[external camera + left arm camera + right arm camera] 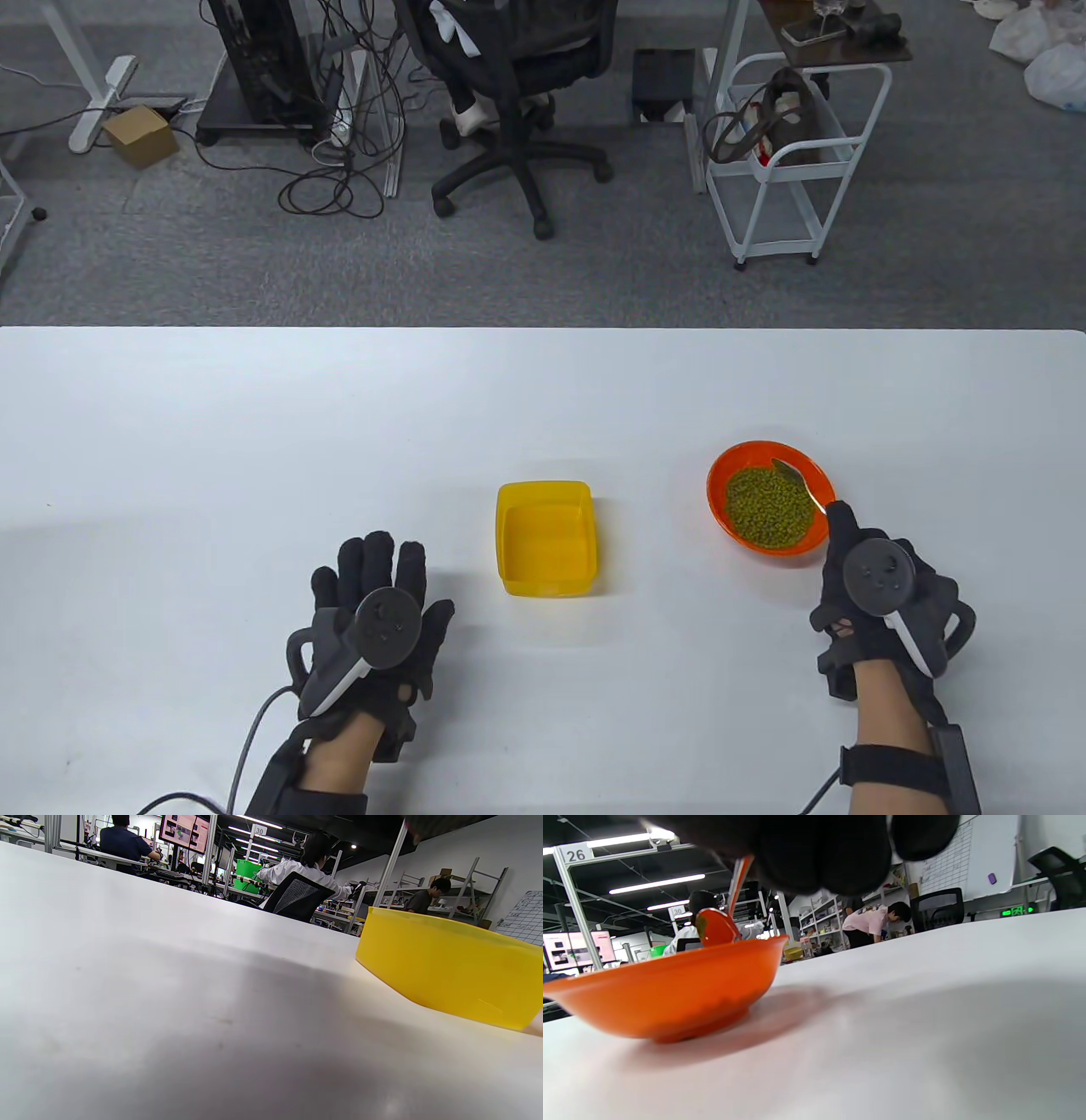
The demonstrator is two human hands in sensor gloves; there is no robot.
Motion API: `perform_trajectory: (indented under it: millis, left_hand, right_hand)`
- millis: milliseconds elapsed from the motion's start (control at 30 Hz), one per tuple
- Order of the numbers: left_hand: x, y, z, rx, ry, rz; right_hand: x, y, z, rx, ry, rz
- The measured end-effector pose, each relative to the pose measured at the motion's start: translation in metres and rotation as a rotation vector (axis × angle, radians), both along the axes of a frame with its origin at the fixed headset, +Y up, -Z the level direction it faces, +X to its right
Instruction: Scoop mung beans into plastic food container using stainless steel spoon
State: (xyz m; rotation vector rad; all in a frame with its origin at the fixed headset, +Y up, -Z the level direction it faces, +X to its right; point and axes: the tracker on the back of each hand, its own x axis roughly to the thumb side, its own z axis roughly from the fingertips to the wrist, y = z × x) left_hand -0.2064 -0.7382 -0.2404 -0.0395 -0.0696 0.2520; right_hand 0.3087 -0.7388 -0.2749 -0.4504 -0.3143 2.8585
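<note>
An orange bowl [721,497] of green mung beans [768,507] sits on the white table at the right. A yellow plastic container [547,549] stands empty at the middle. My right hand [882,607] grips the handle of a steel spoon [799,480]; its bowl end is over the beans at the bowl's far right side. In the right wrist view the spoon [715,926] rises above the orange bowl's rim [670,963] under my fingers [823,853]. My left hand [377,615] lies flat and empty on the table, left of the container, which shows in the left wrist view [454,969].
The white table [254,441] stretches far to the left and back. Beyond its far edge are an office chair [517,76], a white trolley [789,161] and floor cables.
</note>
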Motion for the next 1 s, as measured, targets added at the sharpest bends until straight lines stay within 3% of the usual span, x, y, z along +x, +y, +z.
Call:
perform_trajectory:
  millis: [700, 1000]
  left_hand:
    - [-0.001, 0.0, 0.0, 0.005, 0.0, 0.002]
    - [0.0, 0.0, 0.0, 0.003, -0.001, -0.001]
  right_hand:
    - [-0.001, 0.0, 0.001, 0.01, -0.059, 0.068]
    - [-0.01, -0.007, -0.004, -0.076, -0.045, -0.235]
